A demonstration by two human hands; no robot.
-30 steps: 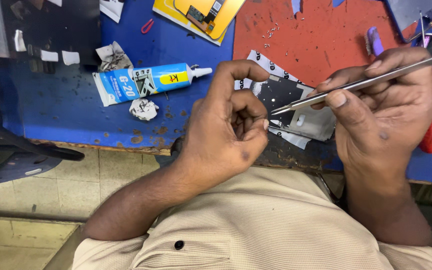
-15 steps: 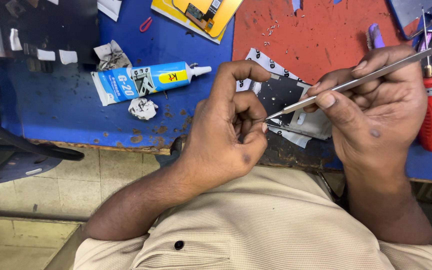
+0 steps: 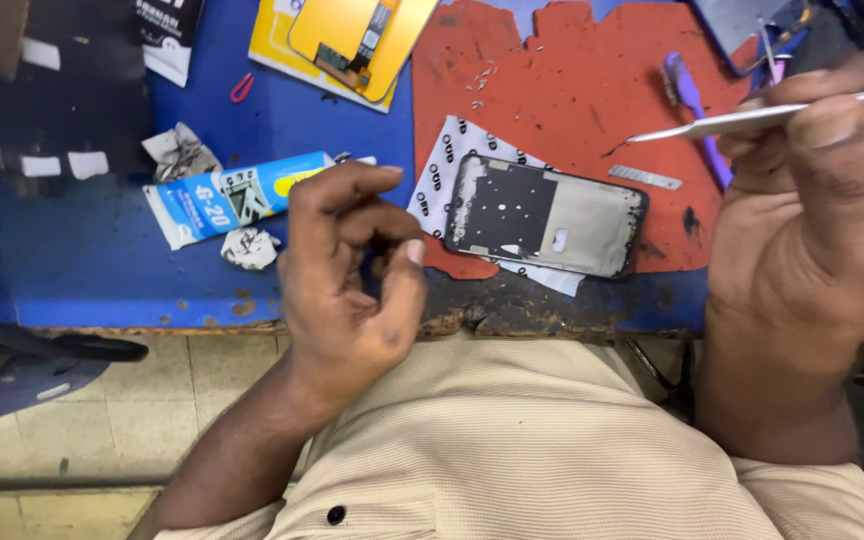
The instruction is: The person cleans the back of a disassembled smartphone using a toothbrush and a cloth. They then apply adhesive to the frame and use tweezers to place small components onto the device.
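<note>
My right hand [image 3: 812, 230] is raised at the right and grips slim metal tweezers [image 3: 752, 119], whose tip points left over the red mat [image 3: 572, 90]. My left hand [image 3: 352, 275] hovers at the bench's front edge with its fingers curled in and thumb against them; nothing shows in it. Between the hands lies a black phone frame [image 3: 547, 215], back side up, on a printed white sheet [image 3: 442, 165] at the mat's front edge. Neither hand touches the frame.
A blue and white glue tube [image 3: 237, 195] lies left of my left hand, with crumpled paper bits [image 3: 249, 247] beside it. A yellow-backed screen part [image 3: 352, 35] sits at the back. A purple tool [image 3: 687, 95] and a small metal strip [image 3: 644, 178] rest on the mat.
The hands have separated. My right hand pulled the tweezers away to the right and up, and my left hand moved left, uncovering the phone frame.
</note>
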